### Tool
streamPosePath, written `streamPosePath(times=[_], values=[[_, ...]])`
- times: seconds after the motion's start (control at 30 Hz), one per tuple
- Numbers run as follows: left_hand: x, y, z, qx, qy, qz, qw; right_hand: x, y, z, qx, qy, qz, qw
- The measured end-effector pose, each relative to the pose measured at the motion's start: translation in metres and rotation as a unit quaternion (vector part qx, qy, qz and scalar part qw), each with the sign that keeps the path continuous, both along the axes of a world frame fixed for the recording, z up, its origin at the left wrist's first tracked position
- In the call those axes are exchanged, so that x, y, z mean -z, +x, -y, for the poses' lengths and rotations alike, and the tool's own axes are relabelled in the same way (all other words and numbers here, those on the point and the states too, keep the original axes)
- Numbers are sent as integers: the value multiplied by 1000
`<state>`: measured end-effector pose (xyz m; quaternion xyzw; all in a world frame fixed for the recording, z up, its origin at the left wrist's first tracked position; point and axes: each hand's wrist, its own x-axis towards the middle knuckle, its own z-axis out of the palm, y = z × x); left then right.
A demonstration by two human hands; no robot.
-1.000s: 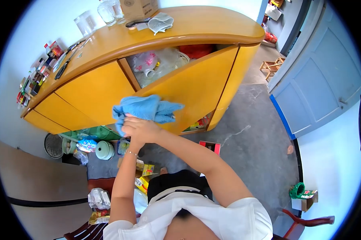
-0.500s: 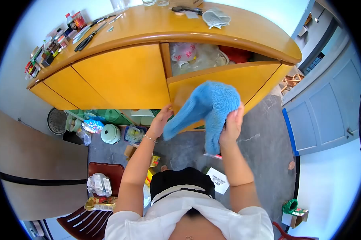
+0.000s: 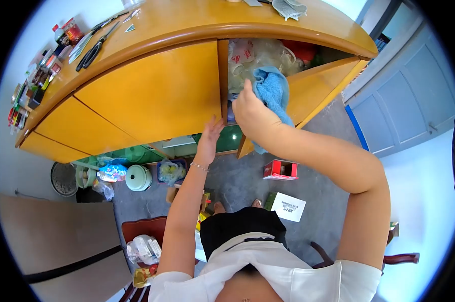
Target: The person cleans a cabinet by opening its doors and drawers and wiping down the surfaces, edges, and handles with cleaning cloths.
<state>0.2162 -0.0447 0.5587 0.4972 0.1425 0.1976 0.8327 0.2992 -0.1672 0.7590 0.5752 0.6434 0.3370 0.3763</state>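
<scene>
My right hand [image 3: 250, 111] grips a fluffy blue cloth [image 3: 272, 90] and holds it at the mouth of the open yellow cabinet [image 3: 152, 95], just in front of the cluttered shelf with plastic bags and cups [image 3: 252, 53]. The open cabinet door [image 3: 323, 85] swings out to the right of the cloth. My left hand [image 3: 210, 136] is empty, fingers spread, touching the lower edge of the closed door beside the opening.
Scissors [image 3: 91, 53] and small bottles lie on the cabinet top, with a grey cloth [image 3: 290, 7] at the far end. On the floor are a red box [image 3: 280, 169], a white paper [image 3: 288, 206], a green pot [image 3: 136, 177], bags and a chair [image 3: 136, 229].
The right hand has carried the blue cloth up from in front of the door into the cabinet opening. The left hand let go of the cloth and moved to the door edge.
</scene>
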Motion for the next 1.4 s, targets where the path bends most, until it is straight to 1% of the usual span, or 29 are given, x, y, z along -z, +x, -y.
streamPosePath(times=[0.13,0.2,0.33,0.43,0.5,0.53,0.6,0.63,0.67,0.7,0.8,0.87,0.93,0.97,1.0,1.03,1.07,1.1,1.13,1.17,1.2,1.23,1.3,1.33,1.37,1.4], values=[[9,-24,-6,-47,-53,-12,997,26,8,-12,-30,21,-16,999],[19,-30,-1,-51,-74,-33,995,44,8,-16,-24,5,-17,1000],[20,-28,-4,-58,-90,-25,994,97,8,-18,-18,-3,-28,999],[20,-24,-20,-75,-51,62,994,142,8,-16,-36,-39,-52,997],[15,-28,-27,-93,-24,90,991,161,5,-19,57,-152,-102,981],[14,-31,-26,-102,-12,106,989,193,11,-22,72,-155,-73,983],[16,-39,-22,-135,-30,100,985,256,25,-29,100,-162,-13,982],[23,-44,-18,-150,-40,94,983,289,34,-19,5,-58,45,997],[33,-48,-16,-151,-40,94,983,322,38,-14,-31,3,76,997],[44,-52,-13,-152,-39,91,983,357,44,-13,-43,33,110,992],[70,-61,-2,-152,-37,74,985,463,55,-4,-28,53,257,965],[78,-62,-1,-148,-23,66,986,501,58,-7,0,47,281,959],[81,-59,2,-135,1,57,989,509,47,-6,66,67,120,988],[81,-54,3,-125,22,46,991,512,41,-4,101,136,-57,984],[78,-47,4,-115,42,33,992,514,34,-1,131,200,-234,942],[75,-38,5,-105,63,22,992,515,28,1,155,257,-400,866],[71,-25,6,-79,99,20,992,516,23,3,173,304,-552,757],[67,-12,8,-51,135,16,989,518,20,9,223,221,-636,705],[62,0,12,-21,171,15,985,521,18,15,283,142,-699,641],[56,8,18,-7,195,32,980,522,23,26,310,4,-675,669],[46,14,25,11,217,47,975,524,29,37,316,-135,-644,684],[41,19,31,30,236,62,969,522,33,51,263,-209,-601,726],[36,18,38,15,289,39,956,507,49,93,233,-131,-604,751],[32,20,36,3,320,34,947,502,56,118,323,22,-696,641],[33,21,32,-11,340,21,940,498,60,135,394,178,-752,498],[27,26,27,-8,303,42,952,475,59,140,399,285,-831,265]])
